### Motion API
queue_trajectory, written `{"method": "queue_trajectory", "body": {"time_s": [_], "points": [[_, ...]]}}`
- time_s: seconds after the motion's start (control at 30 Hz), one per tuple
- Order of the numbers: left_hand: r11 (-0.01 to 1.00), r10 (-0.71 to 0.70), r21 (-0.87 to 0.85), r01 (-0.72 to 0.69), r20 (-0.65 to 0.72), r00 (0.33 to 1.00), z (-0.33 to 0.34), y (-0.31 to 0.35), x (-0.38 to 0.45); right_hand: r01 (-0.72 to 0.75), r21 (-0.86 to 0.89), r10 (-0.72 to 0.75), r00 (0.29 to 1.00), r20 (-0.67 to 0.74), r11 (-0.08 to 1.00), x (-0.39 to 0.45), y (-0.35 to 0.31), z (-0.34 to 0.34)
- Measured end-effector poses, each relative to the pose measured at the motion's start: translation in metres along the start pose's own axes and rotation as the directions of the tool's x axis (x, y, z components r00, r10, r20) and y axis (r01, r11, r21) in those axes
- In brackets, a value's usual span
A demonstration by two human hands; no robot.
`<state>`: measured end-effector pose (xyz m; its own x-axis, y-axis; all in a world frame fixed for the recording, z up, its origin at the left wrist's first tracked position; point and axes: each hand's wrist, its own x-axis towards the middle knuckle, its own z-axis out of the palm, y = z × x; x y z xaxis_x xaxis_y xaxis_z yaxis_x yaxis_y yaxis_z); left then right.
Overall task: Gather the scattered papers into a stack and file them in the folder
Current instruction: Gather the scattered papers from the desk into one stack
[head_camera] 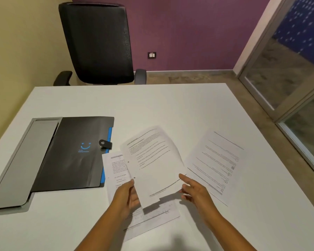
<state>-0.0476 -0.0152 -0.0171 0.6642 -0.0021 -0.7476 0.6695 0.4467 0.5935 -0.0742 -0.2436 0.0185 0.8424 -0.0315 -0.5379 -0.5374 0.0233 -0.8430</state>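
Observation:
My left hand [127, 195] grips the lower left edge of a printed sheet [152, 160], which is lifted off the table and tilted. My right hand [193, 190] is at that sheet's lower right edge with its fingers spread and relaxed; it touches the edge at most. A second printed sheet [116, 169] lies flat under the lifted one, partly hidden. A third sheet [216, 163] lies flat to the right, turned at an angle. The black folder [71, 154] with a blue logo and snap tab lies at the left, its grey flap [22, 160] spread open further left.
The white table [170, 105] stretches back to a black office chair [98, 42] at its far edge. A glass partition [288, 78] runs along the right side beyond the table's right edge.

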Motion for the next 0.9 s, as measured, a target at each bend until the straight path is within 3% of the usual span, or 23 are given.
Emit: {"method": "queue_trajectory", "body": {"time_s": [0.13,0.3,0.43,0.5,0.53,0.6,0.7,0.77,0.9], "points": [[0.996,-0.039,0.073,0.045,-0.079,0.996,-0.004,-0.008,0.005,0.02,-0.221,-0.025,0.999,-0.021,0.975,0.007,0.007,-0.005],[0.98,-0.092,0.155,0.125,-0.204,0.975,-0.011,-0.014,0.012,0.115,-0.426,-0.169,0.981,-0.091,0.897,0.027,0.007,-0.028],[0.957,-0.114,0.244,0.156,-0.179,0.977,-0.005,-0.017,0.011,0.072,-0.511,-0.079,0.997,0.007,0.856,0.042,0.011,-0.039],[0.942,-0.091,0.305,0.142,-0.176,0.98,-0.002,-0.022,0.012,0.068,-0.544,-0.099,0.995,-0.028,0.836,0.048,0.016,-0.044],[0.929,-0.065,0.346,0.127,-0.186,0.98,0.0,-0.025,0.013,0.055,-0.605,-0.13,0.988,-0.081,0.794,0.053,0.02,-0.046],[0.904,0.01,0.42,0.081,-0.21,0.978,0.002,-0.032,0.015,-0.034,-0.807,-0.16,0.975,-0.157,0.589,0.063,0.028,-0.054],[0.855,0.126,0.518,0.012,-0.23,0.965,0.004,-0.038,0.017,-0.185,-0.926,-0.01,0.98,-0.2,0.329,0.073,0.039,-0.064],[0.837,0.139,0.547,0.012,-0.234,0.962,0.002,-0.038,0.018,-0.192,-0.948,0.044,0.981,-0.187,0.252,0.075,0.05,-0.069],[0.814,0.146,0.58,0.019,-0.237,0.96,-0.01,-0.033,0.019,-0.164,-0.967,-0.007,0.986,-0.168,0.194,0.078,0.058,-0.072]]}}
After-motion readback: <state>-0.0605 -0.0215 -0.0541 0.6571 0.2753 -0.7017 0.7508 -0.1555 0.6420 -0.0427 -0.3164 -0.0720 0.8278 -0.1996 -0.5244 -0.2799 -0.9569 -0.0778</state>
